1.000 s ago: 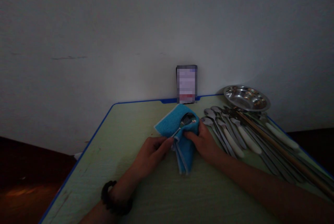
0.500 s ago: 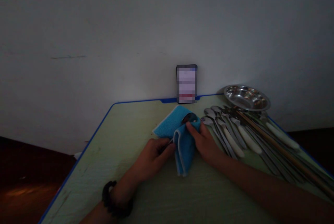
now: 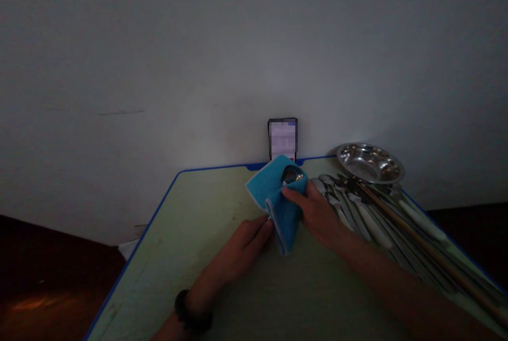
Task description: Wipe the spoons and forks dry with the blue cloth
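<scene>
A blue cloth [image 3: 273, 193] is wrapped round a metal spoon [image 3: 291, 175], whose bowl shows at the cloth's top. My right hand [image 3: 317, 213] is closed on the cloth and presses it against the spoon's bowl. My left hand [image 3: 246, 242] pinches the spoon's handle end, which is hidden under the cloth's lower fold. A black band sits on my left wrist [image 3: 190, 314]. Both hands work above the pale green table [image 3: 190, 214].
A row of several spoons with white handles [image 3: 357, 208] lies right of my right hand, with long wooden sticks [image 3: 420, 243] across them. A steel dish [image 3: 370, 162] stands at the back right. A small upright box [image 3: 282, 138] leans at the wall.
The cloth and spoon have moved a little farther from me and to the right. The cloth has been folded over the handle, so only the bowl shows. The camera has tilted up slightly.
</scene>
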